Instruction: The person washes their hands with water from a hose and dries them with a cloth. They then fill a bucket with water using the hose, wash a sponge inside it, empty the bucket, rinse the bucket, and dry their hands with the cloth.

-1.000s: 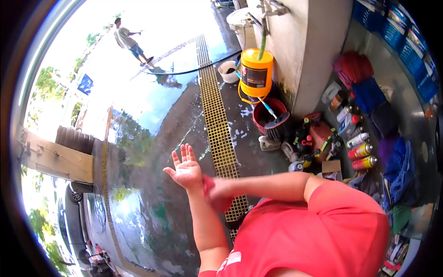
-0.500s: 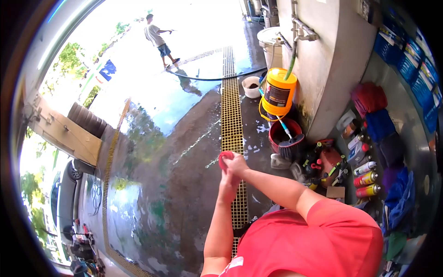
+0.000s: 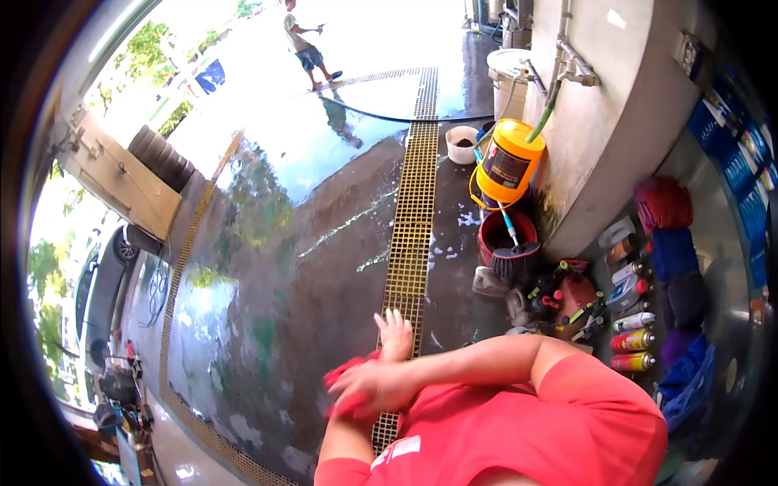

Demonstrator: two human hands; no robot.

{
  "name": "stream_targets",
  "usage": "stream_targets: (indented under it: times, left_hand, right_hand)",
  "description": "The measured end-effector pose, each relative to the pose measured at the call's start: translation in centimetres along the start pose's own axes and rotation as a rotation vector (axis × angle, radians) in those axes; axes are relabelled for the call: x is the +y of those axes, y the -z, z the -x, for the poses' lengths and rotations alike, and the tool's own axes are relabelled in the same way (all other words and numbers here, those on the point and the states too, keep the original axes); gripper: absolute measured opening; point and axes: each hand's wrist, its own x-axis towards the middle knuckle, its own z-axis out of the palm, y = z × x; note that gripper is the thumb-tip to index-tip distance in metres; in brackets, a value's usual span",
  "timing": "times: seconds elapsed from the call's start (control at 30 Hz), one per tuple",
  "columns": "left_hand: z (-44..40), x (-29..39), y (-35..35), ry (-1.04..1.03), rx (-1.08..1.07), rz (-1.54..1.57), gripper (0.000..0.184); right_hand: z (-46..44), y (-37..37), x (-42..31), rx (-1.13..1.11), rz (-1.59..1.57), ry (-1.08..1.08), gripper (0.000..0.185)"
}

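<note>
My left hand [image 3: 395, 334] is raised over the yellow floor grating [image 3: 409, 243], fingers spread and nothing in it. Across my left forearm lies my right hand [image 3: 377, 387], its fingers wrapped round a red cloth [image 3: 350, 373] that presses against the forearm. Part of the cloth is hidden beneath the right hand. The sleeves of a red shirt [image 3: 551, 413] show on both arms.
A yellow bucket [image 3: 509, 162] is beside the wall, near a red bucket [image 3: 506, 235] with a brush. Spray cans [image 3: 632, 340] and folded cloths [image 3: 677, 251] lie at right. A person [image 3: 304, 44] stands on wet floor beyond a black hose [image 3: 381, 117].
Both hands have moved down towards my body. My right hand has shifted with the red cloth from my left hand to the forearm, and my left fingers are spread. The view has tilted.
</note>
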Motion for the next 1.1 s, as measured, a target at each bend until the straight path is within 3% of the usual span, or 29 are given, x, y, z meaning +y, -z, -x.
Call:
stream_targets:
  times: [0.07,0.1,0.17,0.23,0.27,0.3,0.33,0.4,0.43,0.5,0.57,0.63,0.67,0.7,0.73,0.77,0.8,0.83,0.87,0.9,0.97,1.03,1.1]
  left_hand:
    - [-0.9,0.6,-0.3,-0.081,-0.084,-0.148,0.043]
    - [-1.3,1.0,0.0,-0.083,-0.115,-0.127,0.043]
    - [-1.5,1.3,1.5,-0.106,-0.027,-0.177,0.044]
    - [-2.5,1.6,1.5,-0.047,0.140,-0.194,0.044]
    - [-2.0,1.3,2.6,-0.077,0.185,-0.034,0.045]
    - [-1.5,0.9,2.5,-0.081,0.288,-0.008,0.044]
    - [-0.7,0.4,2.8,-0.086,0.392,0.019,0.043]
    - [-0.9,-1.2,4.9,-0.293,0.261,0.334,0.073]
    - [-0.7,-1.0,3.8,-0.176,0.447,0.276,0.087]
    - [-1.9,-1.0,2.7,-0.072,0.347,0.474,0.082]
    - [-5.1,-2.3,-0.9,-0.052,0.276,0.938,0.082]
    - [-7.9,-3.5,-1.6,0.205,0.073,1.045,0.072]
    - [-8.0,-4.7,-1.5,0.217,0.090,1.509,0.066]
    - [-7.1,-5.8,1.4,0.432,-0.116,1.830,0.061]
    - [-8.1,-7.3,0.7,0.494,-0.134,1.968,0.053]
    - [-7.1,-7.5,3.2,0.702,-0.012,2.084,0.047]
    - [-6.5,-8.0,4.5,0.695,0.012,2.327,0.050]
    - [-8.8,-8.5,2.6,0.837,0.033,2.296,0.053]
    - [-8.6,-9.2,3.8,0.749,0.016,2.414,0.053]
    - [-7.4,-9.4,4.9,0.668,-0.020,2.526,0.053]
    - [-9.4,-9.7,-1.0,-0.404,-0.043,2.735,0.046]
    - [-6.7,-9.8,3.4,-0.343,0.156,2.819,0.037]
    - [-5.9,-10.4,6.6,0.273,0.339,3.084,0.038]
  right_hand:
    - [-3.4,0.1,-7.1,-0.110,-0.066,0.396,0.038]
    - [-3.8,0.0,-7.4,-0.083,-0.029,0.458,0.036]
    - [-2.8,0.3,-3.8,-0.077,-0.066,0.240,0.025]
    - [-0.8,2.3,1.7,0.043,0.163,0.103,0.028]
    - [0.4,4.3,5.0,-0.099,0.246,-0.092,0.030]
    - [1.5,3.5,6.5,0.314,0.724,-0.485,0.023]
    - [3.8,5.8,9.0,0.336,0.707,-0.453,0.017]
    - [8.2,10.4,13.9,0.378,0.674,-0.388,0.010]
    - [8.9,11.7,13.5,0.449,0.795,-0.414,0.009]
    - [8.3,12.3,11.5,0.626,0.487,-0.485,0.005]
    - [5.6,9.8,6.7,0.587,0.035,-0.359,0.013]
    - [3.3,6.3,2.0,0.245,-0.012,-0.058,0.024]
    - [1.0,5.3,-3.1,0.014,-0.058,0.106,0.019]
    - [0.2,3.9,-4.4,0.013,-0.070,0.103,0.019]
    - [-0.2,2.5,-5.2,0.053,-0.050,0.275,0.013]
    - [-0.2,1.6,-5.6,0.099,-0.029,0.445,0.009]
    - [0.3,1.5,-4.1,0.154,0.039,0.289,0.009]
    - [0.7,2.3,-1.1,0.199,0.113,0.139,0.009]
    - [0.7,3.9,1.7,0.278,0.306,0.156,0.010]
    - [1.6,4.3,7.8,0.206,0.718,0.048,0.008]
    - [2.8,9.2,9.8,0.615,0.576,-0.058,0.008]
    - [5.0,10.7,13.0,0.777,0.668,-0.328,0.010]
    - [6.0,10.5,13.8,1.139,0.396,-0.502,0.013]
